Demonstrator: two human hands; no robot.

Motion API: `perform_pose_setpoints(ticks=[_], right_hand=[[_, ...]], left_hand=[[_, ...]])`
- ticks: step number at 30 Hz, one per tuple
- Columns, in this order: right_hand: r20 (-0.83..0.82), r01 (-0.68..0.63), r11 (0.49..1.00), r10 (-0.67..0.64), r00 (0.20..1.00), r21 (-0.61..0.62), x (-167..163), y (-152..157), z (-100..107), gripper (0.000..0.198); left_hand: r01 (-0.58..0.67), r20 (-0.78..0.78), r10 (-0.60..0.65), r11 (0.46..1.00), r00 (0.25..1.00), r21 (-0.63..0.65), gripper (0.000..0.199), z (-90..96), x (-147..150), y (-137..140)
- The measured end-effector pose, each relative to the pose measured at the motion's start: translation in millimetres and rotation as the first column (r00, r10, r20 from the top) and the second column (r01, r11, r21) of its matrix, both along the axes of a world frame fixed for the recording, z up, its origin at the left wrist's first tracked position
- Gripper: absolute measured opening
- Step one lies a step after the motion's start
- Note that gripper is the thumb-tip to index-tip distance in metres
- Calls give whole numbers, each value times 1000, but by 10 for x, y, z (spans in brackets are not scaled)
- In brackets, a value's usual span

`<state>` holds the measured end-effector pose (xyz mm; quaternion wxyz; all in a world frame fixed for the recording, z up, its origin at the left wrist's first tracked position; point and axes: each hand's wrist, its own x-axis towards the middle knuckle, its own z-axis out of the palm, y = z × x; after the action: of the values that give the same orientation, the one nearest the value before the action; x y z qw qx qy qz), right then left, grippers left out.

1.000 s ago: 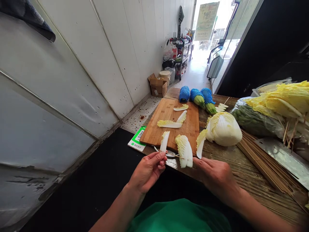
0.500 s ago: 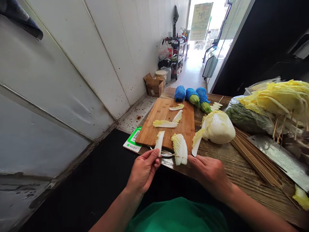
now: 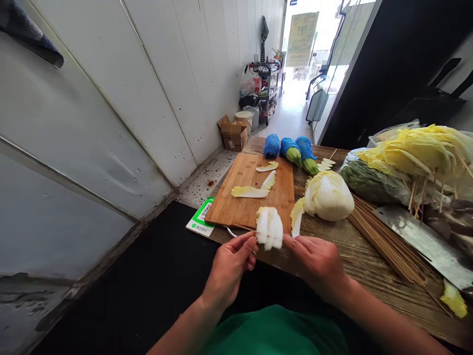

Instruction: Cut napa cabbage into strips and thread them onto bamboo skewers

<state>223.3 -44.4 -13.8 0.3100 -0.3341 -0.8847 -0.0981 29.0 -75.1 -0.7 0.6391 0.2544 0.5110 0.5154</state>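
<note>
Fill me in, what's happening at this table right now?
A person's left hand pinches one side of a bunch of white, yellow-edged cabbage pieces, while the right hand's fingers are at its other side, their grip partly hidden. The bunch is held up near the brown rectangular wooden board, where other pale leaf strips lie. A round white cabbage head sits right of the board.

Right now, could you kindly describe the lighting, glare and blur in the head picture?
In the head view, the doorway is washed out white, with glare on the floor before it; in the head view, the metal blade catches a pale sheen; also there, the held cabbage pieces look slightly smeared, while the whole cabbage is clearer.
</note>
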Motion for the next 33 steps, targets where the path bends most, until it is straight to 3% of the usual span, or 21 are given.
perform_pose_setpoints(ticks=[3,5,7,9,11,13,16,19,22,24,26,28,30,33], right_hand=[[-136,97,994,-90,987,51,226,95,161,18],[-210,188,980,-170,963,67,356,176,273,16],[-252,278,957,-250,935,81,429,255,355,15],[-280,324,942,-289,916,87,447,321,390,15],[-293,316,945,-281,914,80,431,370,377,16],[-292,299,952,-267,919,72,409,401,334,17],[-279,299,952,-270,922,69,396,428,264,17],[-257,303,949,-273,927,85,400,442,217,18],[-229,307,947,-278,933,99,409,452,188,17],[-219,311,945,-283,934,105,417,456,173,17],[-220,316,942,-286,933,114,424,460,161,17],[-223,317,940,-284,932,127,424,462,154,17],[-218,311,940,-277,936,140,410,462,148,17],[-188,294,942,-262,947,164,362,453,133,16]], left_hand=[[-4,-230,27,995,973,101,32,128,-160,99],[48,-487,62,976,871,211,31,219,-272,302],[170,-745,149,927,650,334,28,268,-343,603],[332,-869,252,850,426,409,26,255,-348,939],[468,-950,194,835,244,290,30,196,-295,1237],[534,-984,119,828,129,170,36,129,-211,1453],[601,-999,26,798,21,33,34,87,-104,1635],[634,-999,-24,772,-27,-36,17,136,-63,1707],[664,-999,-18,747,-31,-34,12,240,-81,1680],[683,-1000,19,730,20,27,17,305,-122,1598],[678,-983,33,720,178,147,23,337,-183,1475],[617,-908,-28,742,417,261,28,320,-254,1327],[516,-767,-123,805,629,294,27,262,-314,1171],[326,-531,-132,899,837,291,23,167,-354,955]])
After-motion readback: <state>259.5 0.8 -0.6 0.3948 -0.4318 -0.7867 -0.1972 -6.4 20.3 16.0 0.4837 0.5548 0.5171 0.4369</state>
